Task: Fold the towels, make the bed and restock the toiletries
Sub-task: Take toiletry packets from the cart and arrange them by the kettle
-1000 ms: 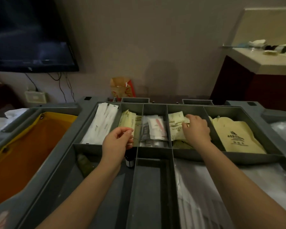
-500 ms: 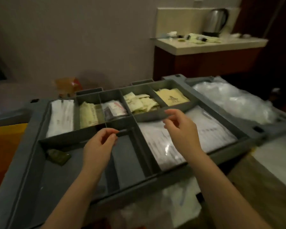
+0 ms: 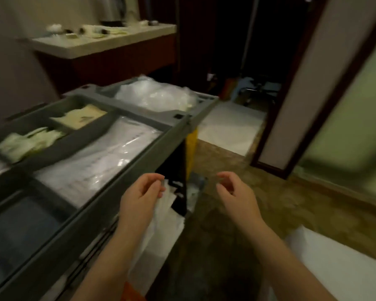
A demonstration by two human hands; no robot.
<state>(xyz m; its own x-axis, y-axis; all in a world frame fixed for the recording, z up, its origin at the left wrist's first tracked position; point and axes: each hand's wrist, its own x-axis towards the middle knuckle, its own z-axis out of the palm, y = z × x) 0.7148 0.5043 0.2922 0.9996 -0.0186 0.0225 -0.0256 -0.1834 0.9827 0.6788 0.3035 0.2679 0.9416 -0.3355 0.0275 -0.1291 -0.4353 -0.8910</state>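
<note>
1. Both hands are held loosely curled: the left hand [image 3: 142, 193] and the right hand [image 3: 236, 195]; whether small items are pinched cannot be told.
2. The toiletries [image 3: 28, 141] are seen up-left in the cart tray [image 3: 109, 193], nearer the left hand.
3. The table [image 3: 100, 43] lies beyond.

Two bare forearms run up from the lower edge of the head view, each ending in a bare hand: the left grip [image 3: 142, 193] and the right grip [image 3: 237, 192]. No sleeve, cuff, glove, watch, ring or band shows on either arm as far as the frame reaches. The fingers [image 3: 223, 187] are slim, with short nails. Motion blur softens the outlines, so finer marks cannot be told.
</note>
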